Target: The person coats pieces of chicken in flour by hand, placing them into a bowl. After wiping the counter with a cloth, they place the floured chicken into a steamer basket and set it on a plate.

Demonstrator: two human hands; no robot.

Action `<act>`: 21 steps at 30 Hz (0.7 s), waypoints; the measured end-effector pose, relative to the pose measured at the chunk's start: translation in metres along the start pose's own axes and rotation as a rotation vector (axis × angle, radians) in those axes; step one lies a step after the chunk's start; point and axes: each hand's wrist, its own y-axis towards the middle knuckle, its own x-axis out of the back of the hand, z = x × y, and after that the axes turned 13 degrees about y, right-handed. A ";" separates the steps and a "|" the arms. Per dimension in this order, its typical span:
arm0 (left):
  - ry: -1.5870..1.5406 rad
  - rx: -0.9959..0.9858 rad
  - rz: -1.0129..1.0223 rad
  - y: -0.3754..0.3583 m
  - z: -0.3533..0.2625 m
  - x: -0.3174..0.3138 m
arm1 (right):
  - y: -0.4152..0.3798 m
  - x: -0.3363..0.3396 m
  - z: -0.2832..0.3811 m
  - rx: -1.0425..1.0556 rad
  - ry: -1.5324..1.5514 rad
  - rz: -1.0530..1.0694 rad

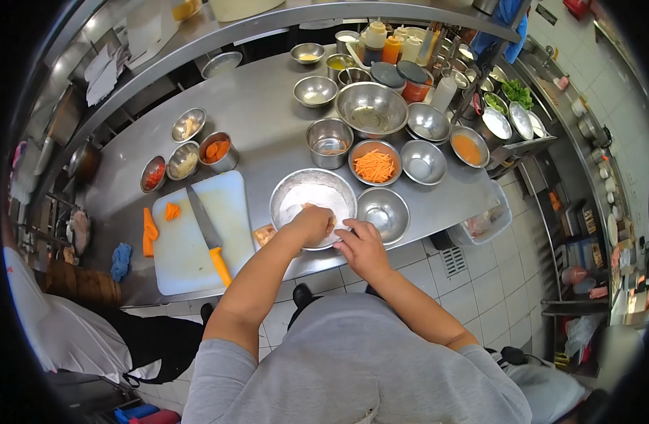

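Note:
A metal mixing bowl (277,205) with white powder stands at the table's front edge. My left hand (312,225) is inside it, fingers curled closed over the powder; what they hold is hidden. My right hand (365,249) is at the bowl's right front rim, thumb and fingers apart, fingertips right at the edge. Just right of it sits a shiny metal bowl (383,212). To the left, a white cutting board (176,258) carries a knife (210,237) with a yellow handle and some cut carrot (172,211). Orange-brown food (265,234) shows beside my left forearm.
Behind the mixing bowl are shredded carrot (374,167), a metal pot (329,143) and a large bowl (372,109). Small bowls of ingredients (183,160) stand at the left. An overhead shelf (303,25) crosses the back. A person in an apron (133,339) stands at my left.

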 end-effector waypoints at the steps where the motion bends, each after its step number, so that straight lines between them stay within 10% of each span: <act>1: 0.005 0.014 0.007 0.003 -0.007 -0.002 | 0.001 0.005 -0.003 0.001 0.016 0.001; 9: -0.390 0.035 0.379 0.000 0.007 0.011 | 0.006 0.030 -0.036 0.099 0.044 0.191; 17: 0.183 0.533 -0.416 0.002 0.008 0.031 | -0.024 0.089 -0.066 0.126 0.229 0.050; 21: 0.127 0.559 -0.106 0.023 0.003 0.005 | -0.046 0.108 -0.121 0.031 0.124 -0.267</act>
